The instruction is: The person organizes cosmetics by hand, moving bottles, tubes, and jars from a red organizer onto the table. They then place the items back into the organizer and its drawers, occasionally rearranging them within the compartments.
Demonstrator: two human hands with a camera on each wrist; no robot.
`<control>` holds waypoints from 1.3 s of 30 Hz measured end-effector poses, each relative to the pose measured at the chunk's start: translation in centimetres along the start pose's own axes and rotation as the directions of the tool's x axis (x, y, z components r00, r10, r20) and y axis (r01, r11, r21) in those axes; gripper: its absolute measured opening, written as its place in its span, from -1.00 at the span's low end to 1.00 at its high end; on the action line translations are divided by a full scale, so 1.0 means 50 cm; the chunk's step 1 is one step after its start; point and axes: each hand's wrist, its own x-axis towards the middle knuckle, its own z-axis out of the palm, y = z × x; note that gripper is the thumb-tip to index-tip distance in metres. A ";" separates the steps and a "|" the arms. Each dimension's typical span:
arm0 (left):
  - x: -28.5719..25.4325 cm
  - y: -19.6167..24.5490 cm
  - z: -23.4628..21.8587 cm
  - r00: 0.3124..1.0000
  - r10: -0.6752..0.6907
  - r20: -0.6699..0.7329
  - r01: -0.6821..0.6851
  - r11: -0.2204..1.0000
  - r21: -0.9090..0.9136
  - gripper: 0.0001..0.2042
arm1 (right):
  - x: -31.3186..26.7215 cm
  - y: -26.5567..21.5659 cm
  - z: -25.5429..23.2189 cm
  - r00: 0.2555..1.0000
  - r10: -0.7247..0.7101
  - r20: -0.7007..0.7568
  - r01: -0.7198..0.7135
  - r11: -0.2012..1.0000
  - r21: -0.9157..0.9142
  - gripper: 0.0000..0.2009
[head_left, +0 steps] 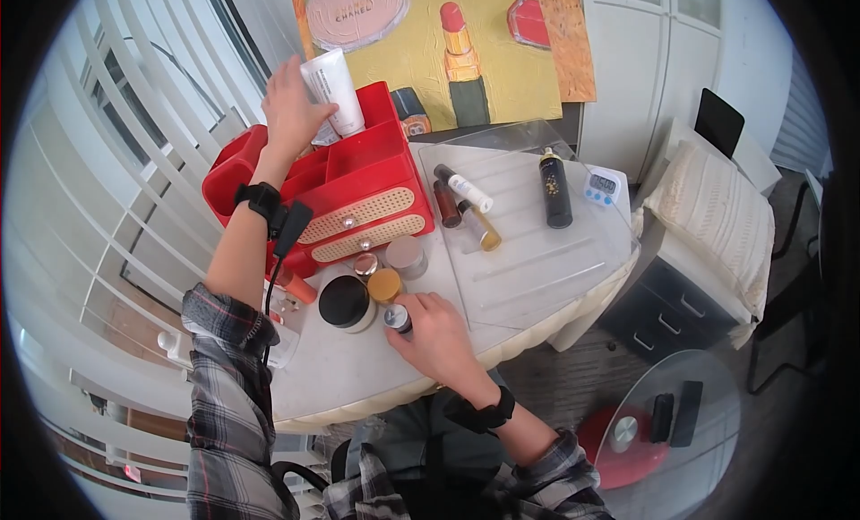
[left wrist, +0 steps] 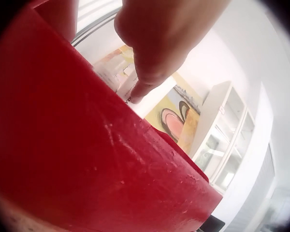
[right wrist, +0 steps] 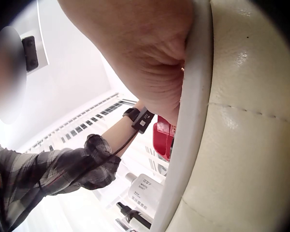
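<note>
My left hand (head_left: 289, 108) grips a white squeeze tube (head_left: 333, 85) that stands in the back compartment of a red organizer (head_left: 358, 162), thumb across the tube's front. In the left wrist view the organizer's red wall (left wrist: 101, 145) hides the lower part of the tube. Down at the near side of the table, my right hand (head_left: 436, 335) holds a small dark bottle with a silver cap (head_left: 397, 318) between thumb and fingers. Close beside it are a black-lidded jar (head_left: 346, 302), an amber-lidded jar (head_left: 385, 286) and a pale jar (head_left: 407, 257).
A clear ridged acrylic board (head_left: 537, 269) covers the table's right part. On it lie a white tube with a dark cap (head_left: 466, 189), a brown bottle (head_left: 446, 205), a yellowish bottle (head_left: 481, 227), a black bottle (head_left: 555, 189) and a timer (head_left: 605, 185). White blinds (head_left: 116, 197) border the left.
</note>
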 end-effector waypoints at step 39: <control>-0.172 0.609 0.164 0.646 0.461 0.608 -0.056 0.823 -0.566 -0.23 | -0.019 0.034 0.028 0.995 0.059 0.079 -0.062 0.997 0.040 -0.48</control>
